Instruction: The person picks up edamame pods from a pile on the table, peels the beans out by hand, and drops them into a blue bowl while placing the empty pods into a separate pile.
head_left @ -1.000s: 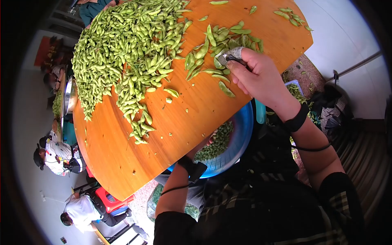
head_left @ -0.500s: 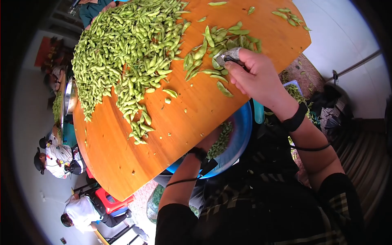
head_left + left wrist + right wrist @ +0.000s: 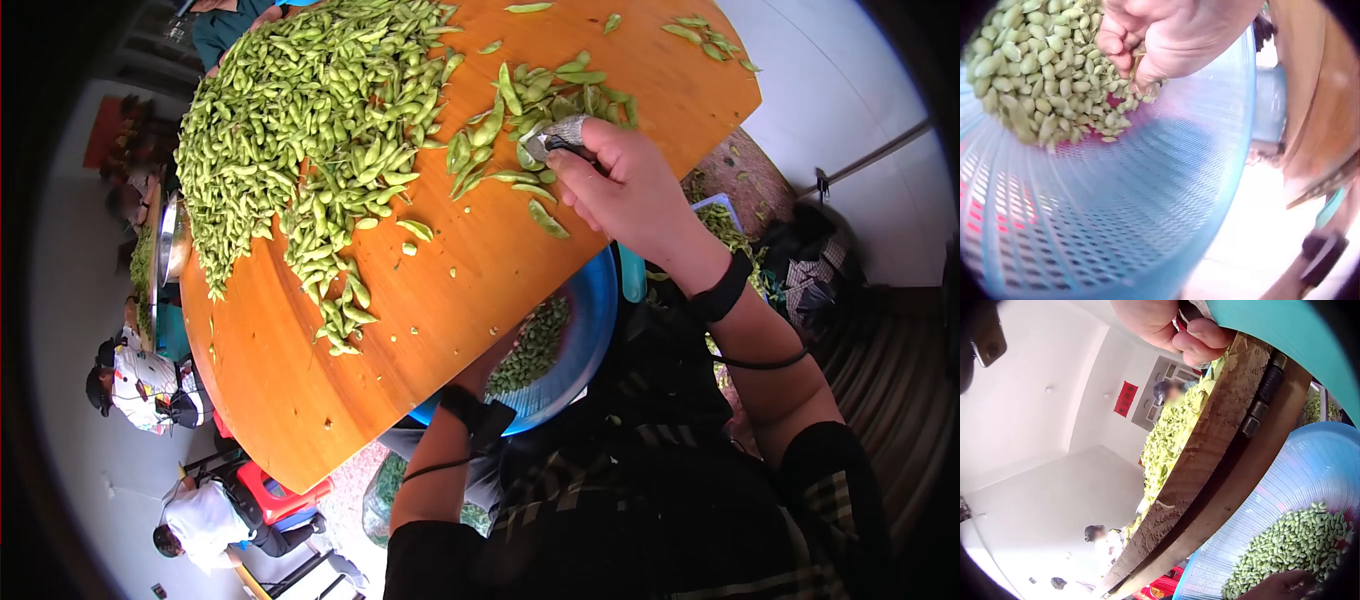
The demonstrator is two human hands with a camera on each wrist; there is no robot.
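Observation:
My left hand [image 3: 1179, 37] reaches into a blue mesh basket [image 3: 1222, 187], over shelled green soybeans [image 3: 1041, 62]. Thumb and curled fingers pinch a small yellowish-green scrap [image 3: 1138, 60]; the head view partly hides this hand behind the table edge. Over the table, my right hand [image 3: 630, 190] has curled fingers and a grey patterned wrap [image 3: 572, 128] at a fingertip. It grips a small dark object [image 3: 560, 146] with a greyish tip, mostly hidden by the fingers. Just beyond lies a small group of edamame pods [image 3: 545, 95].
A large heap of edamame pods [image 3: 310, 120] covers the far left of the wooden table [image 3: 450, 290]. Loose pods [image 3: 710, 40] lie at the far right. A turquoise piece [image 3: 632, 272] hangs by the near edge. People and a red stool [image 3: 265, 490] are at the left.
My left hand has moved about inside the basket, first toward the right over the beans, then back left. My right hand has stayed almost in place beside the pods.

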